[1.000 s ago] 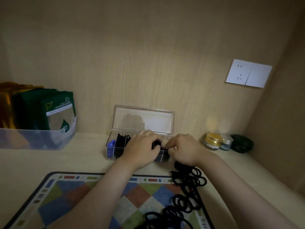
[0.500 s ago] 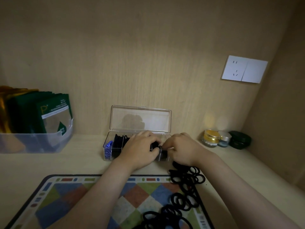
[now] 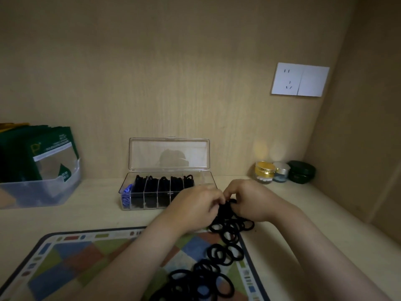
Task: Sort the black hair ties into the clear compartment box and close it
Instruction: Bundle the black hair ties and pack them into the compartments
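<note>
A clear rectangular plastic compartment box [image 3: 165, 192] sits on the pale wooden counter [image 3: 86, 216] against the back wall, its long axis running from 9 to 3 o'clock. Its transparent hinged lid [image 3: 169, 154] stands upright at the 12 o'clock edge. Black elastic hair ties fill most of the compartments; the leftmost one holds something blue [image 3: 125, 195].

At 5 o'clock from the box, the left hand [image 3: 195, 208] and the right hand [image 3: 247, 200] meet knuckle to knuckle, each grip pinched closed on the top of a bunch of loose black hair ties [image 3: 227, 235]. That bunch trails from the hands toward 6 o'clock, across the right border of a patchwork-patterned mat [image 3: 76, 257].

A translucent bin of green packets [image 3: 39, 170] stands at 9 o'clock, and three small cosmetic jars [image 3: 282, 171] at 3 o'clock.
</note>
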Tool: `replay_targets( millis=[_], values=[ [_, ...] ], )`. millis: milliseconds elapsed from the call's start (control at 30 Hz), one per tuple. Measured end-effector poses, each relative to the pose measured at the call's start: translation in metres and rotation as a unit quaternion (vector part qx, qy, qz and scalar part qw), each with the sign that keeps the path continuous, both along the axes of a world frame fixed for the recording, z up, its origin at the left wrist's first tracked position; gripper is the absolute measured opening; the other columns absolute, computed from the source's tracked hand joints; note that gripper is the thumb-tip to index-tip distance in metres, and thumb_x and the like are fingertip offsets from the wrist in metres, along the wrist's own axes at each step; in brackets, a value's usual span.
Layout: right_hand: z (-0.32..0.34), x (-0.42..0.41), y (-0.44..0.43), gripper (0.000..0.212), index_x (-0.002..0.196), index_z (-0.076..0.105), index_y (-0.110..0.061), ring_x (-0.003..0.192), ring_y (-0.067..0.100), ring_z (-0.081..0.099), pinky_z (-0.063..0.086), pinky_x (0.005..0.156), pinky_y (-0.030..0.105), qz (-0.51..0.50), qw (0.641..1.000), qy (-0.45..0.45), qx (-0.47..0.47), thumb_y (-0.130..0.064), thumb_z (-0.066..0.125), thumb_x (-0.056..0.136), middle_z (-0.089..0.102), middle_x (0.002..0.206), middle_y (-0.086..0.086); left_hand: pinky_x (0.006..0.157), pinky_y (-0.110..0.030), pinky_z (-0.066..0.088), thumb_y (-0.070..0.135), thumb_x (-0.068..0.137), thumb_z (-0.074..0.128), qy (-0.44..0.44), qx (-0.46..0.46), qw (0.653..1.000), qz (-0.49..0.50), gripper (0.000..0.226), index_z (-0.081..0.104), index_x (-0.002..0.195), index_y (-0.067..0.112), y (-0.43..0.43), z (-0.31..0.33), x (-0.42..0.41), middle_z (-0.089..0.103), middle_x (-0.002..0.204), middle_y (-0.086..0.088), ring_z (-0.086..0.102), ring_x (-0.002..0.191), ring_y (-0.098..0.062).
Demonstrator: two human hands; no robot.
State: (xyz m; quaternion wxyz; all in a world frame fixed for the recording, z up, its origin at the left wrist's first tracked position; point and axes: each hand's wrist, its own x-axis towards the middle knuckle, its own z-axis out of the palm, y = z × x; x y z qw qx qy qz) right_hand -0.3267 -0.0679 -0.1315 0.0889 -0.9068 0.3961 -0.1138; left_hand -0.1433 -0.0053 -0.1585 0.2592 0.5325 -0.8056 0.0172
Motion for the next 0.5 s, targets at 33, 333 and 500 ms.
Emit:
replay_targets(
  millis=[33,333,500],
  values=[
    [-0.004,-0.002,0.0,0.032,0.1,0.072,-0.037,0.088,0.003,0.059,0.052,0.08,0.024,0.003,1.0,0.017,0.008,-0.015,0.065,0.077,0.061,0.102,-0.015,0.077,-0.026,0.048,0.022,0.091,0.055,-0.008,0.012,1.0,-0.005,0.025,0.067,0.112,0.03,0.0,-0.003,-0.002,0.057,0.1,0.015,0.056,0.088,-0.007],
    [-0.015,0.004,-0.005,0.035,0.118,0.07,-0.035,0.102,0.016,0.06,0.053,0.086,0.035,0.008,0.998,0.049,-0.025,-0.034,0.072,0.083,0.064,0.111,-0.007,0.085,-0.019,0.054,0.021,0.088,0.071,0.12,0.095,0.988,0.012,0.025,0.072,0.113,0.028,-0.001,-0.018,0.007,0.067,0.104,0.015,0.063,0.093,0.004],
    [-0.016,0.001,-0.009,0.022,0.108,0.074,-0.033,0.094,0.014,0.065,0.056,0.083,0.036,-0.022,0.999,0.023,-0.042,-0.028,0.066,0.088,0.073,0.102,-0.009,0.072,-0.005,0.047,0.018,0.091,0.067,0.194,0.079,0.977,0.043,0.027,0.071,0.115,0.029,0.004,-0.015,0.011,0.068,0.104,0.017,0.063,0.09,0.008]
  ],
)
